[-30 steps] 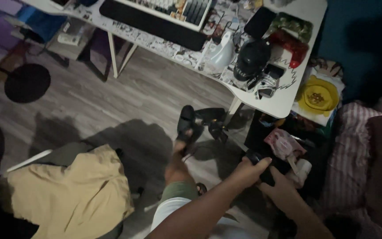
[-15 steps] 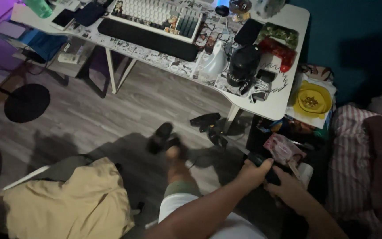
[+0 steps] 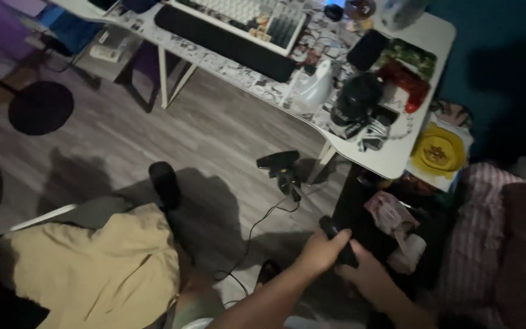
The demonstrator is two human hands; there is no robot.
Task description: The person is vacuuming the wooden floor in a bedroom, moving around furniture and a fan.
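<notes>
Beside the cluttered tabletop (image 3: 391,159), low over the wooden floor (image 3: 214,140), left hand (image 3: 321,250) and right hand (image 3: 363,277) each keep a closed grip on a small black device (image 3: 338,240); its cable (image 3: 257,228) trails nearby.

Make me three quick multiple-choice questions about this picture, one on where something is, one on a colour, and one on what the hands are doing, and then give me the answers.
1. Where does the yellow dish lie?
A. on the floor by the round black base
B. right of the white desk's corner, lower than the desktop
C. on the keyboard

2. What colour is the cloth at lower left?
A. tan
B. bright green
C. red

3. What are the two hands doing?
A. resting flat on the desk
B. both closed on a dark object
C. hanging free

Answers: 1 B, the dish shows just past the desk edge. 2 A, the cloth reads tan. 3 B, the left hand and right hand grip one dark object between them.
</notes>
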